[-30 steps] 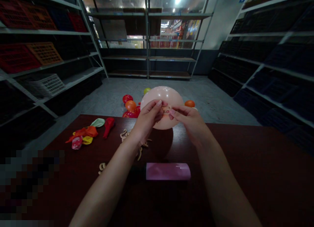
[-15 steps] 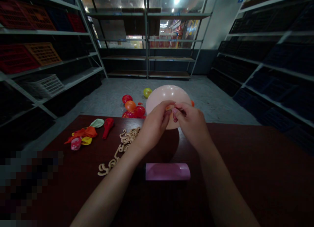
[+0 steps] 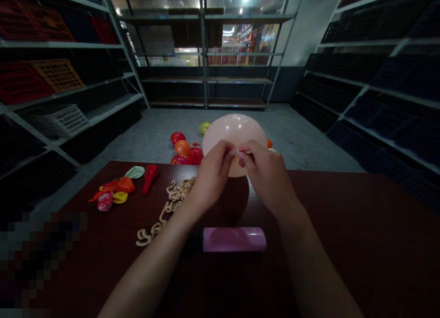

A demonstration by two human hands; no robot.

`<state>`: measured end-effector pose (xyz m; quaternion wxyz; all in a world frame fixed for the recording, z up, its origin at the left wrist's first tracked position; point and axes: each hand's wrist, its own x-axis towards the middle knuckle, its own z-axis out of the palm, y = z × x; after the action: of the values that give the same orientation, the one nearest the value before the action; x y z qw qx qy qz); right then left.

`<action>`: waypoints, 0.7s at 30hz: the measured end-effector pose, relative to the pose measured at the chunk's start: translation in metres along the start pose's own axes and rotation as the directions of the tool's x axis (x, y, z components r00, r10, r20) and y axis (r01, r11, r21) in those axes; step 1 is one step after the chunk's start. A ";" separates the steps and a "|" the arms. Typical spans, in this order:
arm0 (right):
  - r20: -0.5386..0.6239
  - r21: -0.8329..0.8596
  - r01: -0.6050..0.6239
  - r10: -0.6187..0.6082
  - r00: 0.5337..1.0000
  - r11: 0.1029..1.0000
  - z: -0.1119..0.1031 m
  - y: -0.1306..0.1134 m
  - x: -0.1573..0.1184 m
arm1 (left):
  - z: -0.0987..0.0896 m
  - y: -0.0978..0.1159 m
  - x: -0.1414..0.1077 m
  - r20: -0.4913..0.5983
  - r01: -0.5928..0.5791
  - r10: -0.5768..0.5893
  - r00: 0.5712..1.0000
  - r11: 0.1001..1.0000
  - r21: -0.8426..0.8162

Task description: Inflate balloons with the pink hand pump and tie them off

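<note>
The left hand (image 3: 215,171) and right hand (image 3: 270,173) meet, their fingers pinched on the near end of a smooth, glossy, pale pink balloon (image 3: 234,128), its rounded body bulging just beyond them. Nearer the person than the fingers, a shiny pink cylinder (image 3: 234,239) lies sideways on the dark, polished surface (image 3: 343,217). Left of the fingers sit curled, beige, noodle-like pieces (image 3: 177,194); farther left, limp, wrinkled rubber balloons (image 3: 118,185). Beyond the fingers, round balloons (image 3: 182,147) show above the concrete-grey floor (image 3: 154,130).
</note>
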<state>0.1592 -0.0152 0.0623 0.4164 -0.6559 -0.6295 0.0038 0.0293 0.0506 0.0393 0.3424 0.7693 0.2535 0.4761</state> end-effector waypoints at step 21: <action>0.127 0.005 0.091 -0.091 0.988 0.996 -0.010 0.002 -0.002 | -0.007 -0.002 0.000 0.090 0.055 -0.057 0.994 0.998 0.020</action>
<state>0.1658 -0.0219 0.0672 0.3749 -0.6250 -0.6842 0.0266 0.0234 0.0538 0.0404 0.3600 0.7855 0.2633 0.4290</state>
